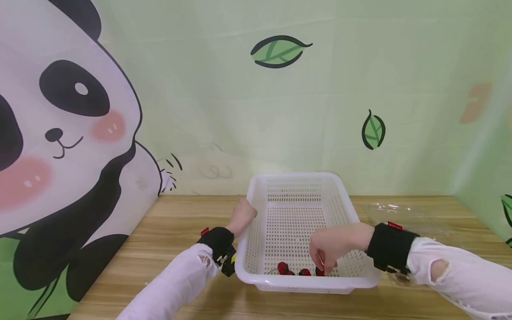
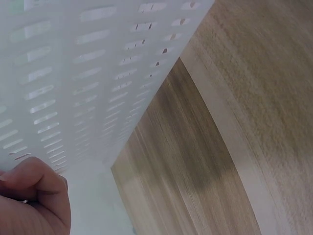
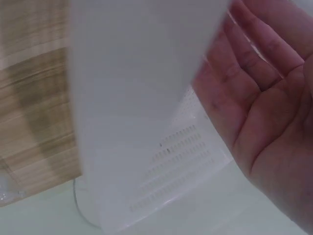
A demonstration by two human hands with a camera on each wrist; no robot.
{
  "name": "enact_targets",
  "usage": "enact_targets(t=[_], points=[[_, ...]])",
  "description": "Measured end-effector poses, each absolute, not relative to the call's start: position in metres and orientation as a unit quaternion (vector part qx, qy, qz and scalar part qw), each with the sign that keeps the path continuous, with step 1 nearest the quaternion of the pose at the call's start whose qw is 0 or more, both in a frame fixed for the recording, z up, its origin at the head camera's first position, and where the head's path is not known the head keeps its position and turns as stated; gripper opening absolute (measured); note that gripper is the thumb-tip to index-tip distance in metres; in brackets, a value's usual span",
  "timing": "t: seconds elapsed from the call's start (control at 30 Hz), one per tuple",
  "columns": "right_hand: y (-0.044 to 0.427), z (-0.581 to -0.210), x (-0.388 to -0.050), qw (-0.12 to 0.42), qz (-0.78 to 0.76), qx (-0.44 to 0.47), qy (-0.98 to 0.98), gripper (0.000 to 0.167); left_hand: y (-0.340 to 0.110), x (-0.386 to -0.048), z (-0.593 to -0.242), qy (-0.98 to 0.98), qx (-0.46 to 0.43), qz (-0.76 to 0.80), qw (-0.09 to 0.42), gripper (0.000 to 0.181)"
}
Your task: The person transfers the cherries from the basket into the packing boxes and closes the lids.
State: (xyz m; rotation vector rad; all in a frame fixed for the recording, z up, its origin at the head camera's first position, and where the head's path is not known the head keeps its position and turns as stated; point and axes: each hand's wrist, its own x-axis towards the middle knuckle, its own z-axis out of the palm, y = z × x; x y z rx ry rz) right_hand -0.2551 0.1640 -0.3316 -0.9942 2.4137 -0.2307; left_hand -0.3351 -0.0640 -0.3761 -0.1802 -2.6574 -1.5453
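Observation:
A white perforated plastic basket (image 1: 296,281) stands on the wooden table. Several dark red cherries (image 1: 282,268) lie along its near inside edge, one with a thin stem showing. My left hand (image 1: 242,217), fingers curled, grips the basket's left rim; in the left wrist view this hand (image 2: 36,198) is against the slotted wall. Inside the basket, my right hand (image 1: 334,246) reaches down and pinches a cherry (image 1: 319,271) at the right end of the row. The right wrist view shows my right palm (image 3: 279,117), with the fingertips hidden behind the basket wall.
A clear plastic container (image 1: 394,213) sits on the table (image 1: 180,249) to the right of the basket. Behind the table hangs a pale green cloth (image 1: 208,111) printed with a panda and leaves.

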Motion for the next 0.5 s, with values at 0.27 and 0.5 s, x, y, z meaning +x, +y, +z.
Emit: enact_targets(t=[0.27,0.5], points=[[0.1614,-0.3331,-0.2542,0.261,-0.065,-0.374,0.888,0.014,-0.0648,-0.3338,-0.3766,-0.858,-0.067,-0.509,0.024,0.032],[0.1572,-0.335,-0.2547,0.288,-0.035,-0.37,0.883,0.015,-0.0642,-0.3351,-0.378,-0.863,-0.055,-0.502,0.021,0.032]])
